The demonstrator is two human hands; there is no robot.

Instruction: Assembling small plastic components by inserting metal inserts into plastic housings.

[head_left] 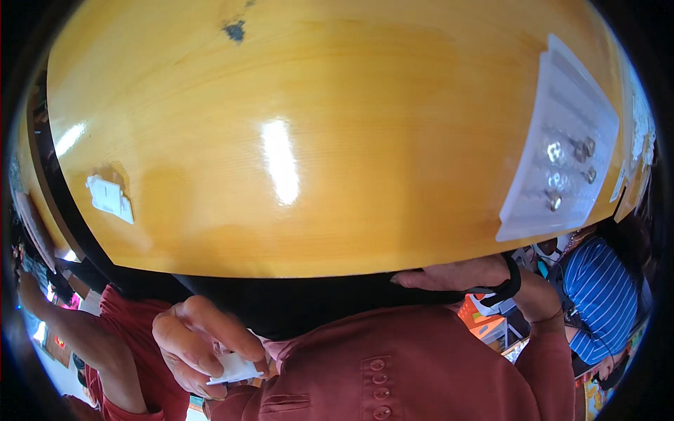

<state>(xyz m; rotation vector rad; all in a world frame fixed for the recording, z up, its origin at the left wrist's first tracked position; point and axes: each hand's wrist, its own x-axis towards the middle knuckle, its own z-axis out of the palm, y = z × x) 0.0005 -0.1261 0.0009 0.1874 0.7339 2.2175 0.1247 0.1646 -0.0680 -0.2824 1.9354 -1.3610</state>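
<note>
Person in blue-striped shirt (602, 291) is showing past the near right corner. Glossy wood-grain surface (351, 140) is reflecting light. Translucent tray (523, 210) is lying along right edge. Right hand (456, 274): by near edge, fingers' grip unclear. Left hand (203, 344): fingers pinching white plastic piece (235, 368) off near edge; judging it light, stiff, slightly slick, best held by its edges. Second white piece (109, 195) is lying near left edge; small metal parts (554, 152) are sitting in tray.

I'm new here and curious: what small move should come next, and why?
Perhaps bring the small white plastic piece over the glossy yellow wood-grain table: the left hand holds it by the maroon shirt, short of the table's edge.
</note>
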